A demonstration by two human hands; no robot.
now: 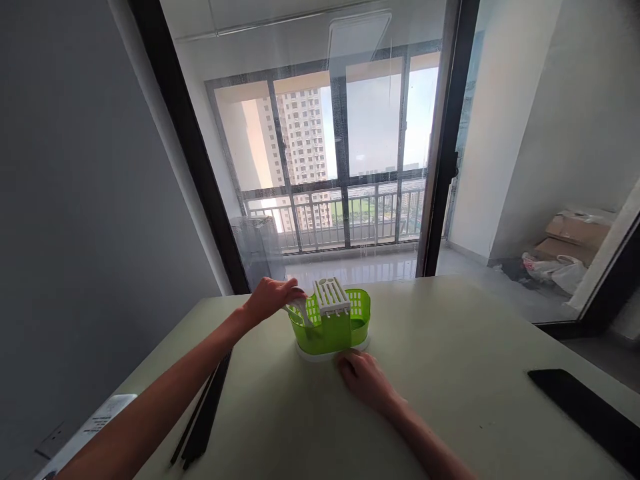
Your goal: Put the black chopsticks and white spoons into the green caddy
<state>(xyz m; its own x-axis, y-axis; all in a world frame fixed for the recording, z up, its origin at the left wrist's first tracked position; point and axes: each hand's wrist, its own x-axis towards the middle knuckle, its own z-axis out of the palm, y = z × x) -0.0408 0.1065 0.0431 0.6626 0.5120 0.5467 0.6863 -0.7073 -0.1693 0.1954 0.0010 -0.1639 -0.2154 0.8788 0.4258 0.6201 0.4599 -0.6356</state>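
Observation:
A bright green plastic utensil basket (320, 339) stands upright on a white base tray (320, 357). Across its middle sits a white slotted rack (332, 297) with small hooks along the front. My left hand (274, 297) is closed at the basket's left compartment, pinching a white spoon-like utensil (302, 311) that points down into it. The hand partly covers the utensil, so its exact kind is unclear. My right hand (361, 375) lies on the table with curled fingers, against the front right edge of the base tray. Nothing shows in its fingers.
The pale green table (430, 373) carries long black strips (207, 413) on the left and a black flat piece (585, 407) on the right. A white printed box (107, 413) is at the left edge. Behind stands a glass door with a dark frame (440, 147); cardboard boxes (575, 233) lie beyond.

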